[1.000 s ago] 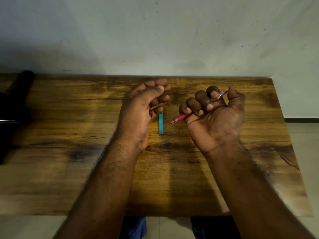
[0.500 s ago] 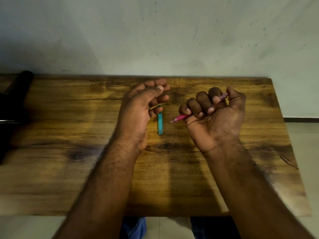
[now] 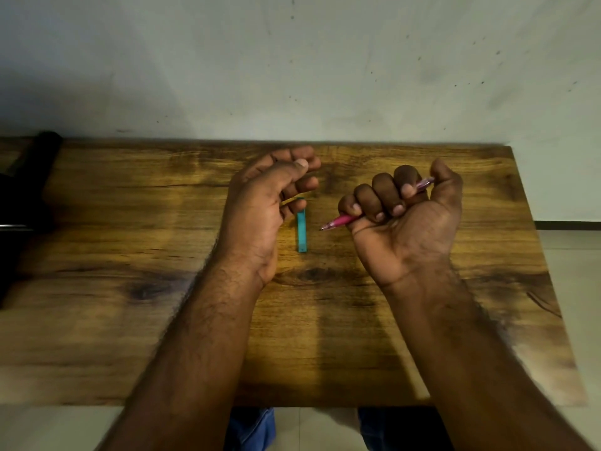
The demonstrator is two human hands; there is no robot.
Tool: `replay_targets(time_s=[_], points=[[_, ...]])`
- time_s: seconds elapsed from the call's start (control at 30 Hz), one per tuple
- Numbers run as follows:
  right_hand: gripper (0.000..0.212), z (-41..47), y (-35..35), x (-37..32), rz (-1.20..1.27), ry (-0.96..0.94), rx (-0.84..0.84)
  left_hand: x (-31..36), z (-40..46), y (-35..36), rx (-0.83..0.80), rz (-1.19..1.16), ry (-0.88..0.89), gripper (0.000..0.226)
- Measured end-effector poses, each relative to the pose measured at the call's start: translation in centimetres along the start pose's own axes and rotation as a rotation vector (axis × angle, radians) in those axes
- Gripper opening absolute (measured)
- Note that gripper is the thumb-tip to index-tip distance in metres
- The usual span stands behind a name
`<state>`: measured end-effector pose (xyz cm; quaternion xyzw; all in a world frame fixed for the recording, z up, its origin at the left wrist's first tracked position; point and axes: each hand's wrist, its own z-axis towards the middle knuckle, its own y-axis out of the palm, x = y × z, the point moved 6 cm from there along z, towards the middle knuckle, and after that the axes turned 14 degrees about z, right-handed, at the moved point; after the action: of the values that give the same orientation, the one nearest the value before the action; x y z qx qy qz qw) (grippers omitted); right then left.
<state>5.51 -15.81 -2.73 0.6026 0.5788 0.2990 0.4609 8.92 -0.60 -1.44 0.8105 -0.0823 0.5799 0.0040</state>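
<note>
My right hand is turned palm up and grips a pink pen in a fist. The pen's tip pokes out to the left and its clear end shows by the thumb. A small teal stick-shaped case lies on the wooden table between my hands. My left hand hovers just left of the case with its fingers curled over the case's far end and the thumb against the index finger. A thin yellowish sliver shows by the lower fingers; whether the hand holds it is unclear.
A dark object lies at the table's left edge. A pale wall stands right behind the table. Tiled floor shows past the right edge, and blue trousers below the near edge.
Almost nothing has moved. My right hand's fingers have shifted slightly round the pink pen, and my left hand stays curled above the teal case.
</note>
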Motion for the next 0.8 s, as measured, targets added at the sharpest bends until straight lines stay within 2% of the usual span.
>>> replay_targets(time_s=[0.8], points=[[0.062, -0.07, -0.24, 0.01, -0.025, 0.004, 0.040, 0.05, -0.09, 0.05, -0.002, -0.010, -0.009, 0.025]])
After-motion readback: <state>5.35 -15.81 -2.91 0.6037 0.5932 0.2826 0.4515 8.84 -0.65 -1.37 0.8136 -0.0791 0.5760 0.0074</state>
